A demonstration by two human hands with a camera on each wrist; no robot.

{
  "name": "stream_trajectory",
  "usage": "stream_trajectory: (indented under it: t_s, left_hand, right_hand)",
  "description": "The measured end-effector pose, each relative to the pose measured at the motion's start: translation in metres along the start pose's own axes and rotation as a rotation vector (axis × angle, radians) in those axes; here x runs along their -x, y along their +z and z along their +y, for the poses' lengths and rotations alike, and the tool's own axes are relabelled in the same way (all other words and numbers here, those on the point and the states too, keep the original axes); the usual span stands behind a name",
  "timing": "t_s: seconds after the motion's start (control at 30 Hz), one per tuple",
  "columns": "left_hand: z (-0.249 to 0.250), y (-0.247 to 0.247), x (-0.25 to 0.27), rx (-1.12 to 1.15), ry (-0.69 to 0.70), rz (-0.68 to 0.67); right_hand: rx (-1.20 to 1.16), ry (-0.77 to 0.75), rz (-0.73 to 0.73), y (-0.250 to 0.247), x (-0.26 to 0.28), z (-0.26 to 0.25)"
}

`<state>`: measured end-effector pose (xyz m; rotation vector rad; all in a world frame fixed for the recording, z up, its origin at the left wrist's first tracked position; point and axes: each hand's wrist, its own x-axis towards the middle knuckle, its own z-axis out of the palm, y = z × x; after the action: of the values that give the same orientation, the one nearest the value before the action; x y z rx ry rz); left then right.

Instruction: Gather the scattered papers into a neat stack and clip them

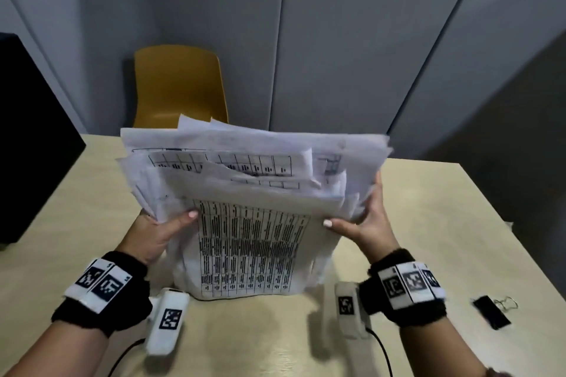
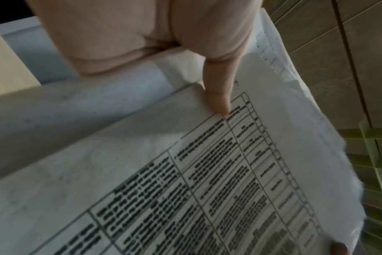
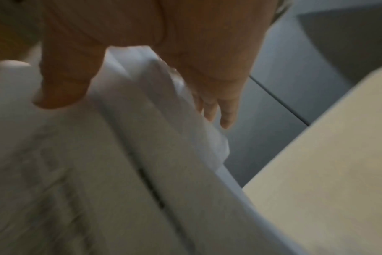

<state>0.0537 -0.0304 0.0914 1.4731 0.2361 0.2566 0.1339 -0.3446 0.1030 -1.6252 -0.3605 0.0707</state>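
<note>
A ragged bundle of white printed papers (image 1: 251,211) stands on its lower edge on the beige table (image 1: 444,223), sheets fanned unevenly at the top. My left hand (image 1: 162,232) grips the bundle's left side, thumb across the front sheet (image 2: 218,103) with its printed table. My right hand (image 1: 364,220) holds the right side, thumb on the front and fingers (image 3: 225,112) stretched along the back. The papers (image 3: 142,155) fill the blurred right wrist view. A black binder clip (image 1: 493,311) lies on the table at the near right, apart from both hands.
A yellow chair (image 1: 177,86) stands behind the table's far edge. A dark monitor or panel (image 1: 27,138) sits at the left. Grey wall panels rise behind. Wrist cameras with cables hang by both wrists near the table's front.
</note>
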Motion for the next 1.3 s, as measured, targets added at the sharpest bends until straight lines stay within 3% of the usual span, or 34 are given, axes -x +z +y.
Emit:
stream_trajectory:
  t_s: [0.07,0.17,0.27,0.47,0.57,0.63,0.77,0.93,1.1,1.2,1.3]
  left_hand:
    - [-0.003,-0.005,-0.002,0.033,-0.023,-0.055]
    - [-0.01,-0.009,-0.004,0.077,-0.111,-0.041]
    - [-0.008,0.0,-0.003,-0.027,-0.121,0.008]
    - [0.01,0.032,-0.001,-0.039,0.192,0.13]
    - [0.012,0.029,-0.002,-0.002,0.221,0.139]
    - [0.011,0.024,-0.001,0.049,0.236,0.123]
    - [0.004,0.032,0.005,0.015,0.173,0.035]
    - [0.003,0.029,-0.001,0.02,0.229,0.146]
    - [0.003,0.016,0.006,0.04,0.163,0.015]
    - [-0.004,0.028,0.008,0.03,0.089,0.089]
    - [0.001,0.032,0.003,-0.027,0.125,0.158]
  right_hand:
    - [-0.099,0.047,0.047,-0.006,-0.012,0.01]
    - [-0.12,0.126,-0.053,-0.004,-0.014,0.015]
    - [-0.078,0.092,-0.074,0.011,-0.012,0.019]
    - [-0.037,-0.153,0.157,0.028,-0.015,-0.007]
    - [-0.187,-0.193,0.227,0.021,-0.008,-0.01]
    - [-0.222,-0.133,0.227,0.014,-0.002,-0.003]
    - [-0.19,0.006,0.213,0.014,0.003,0.013]
    - [-0.184,-0.032,0.186,0.015,0.001,0.0]
    - [-0.17,0.009,0.148,0.008,0.009,0.014]
    - [-0.159,0.03,0.147,0.017,0.01,0.013]
    - [-0.157,-0.049,0.198,0.024,0.003,0.003]
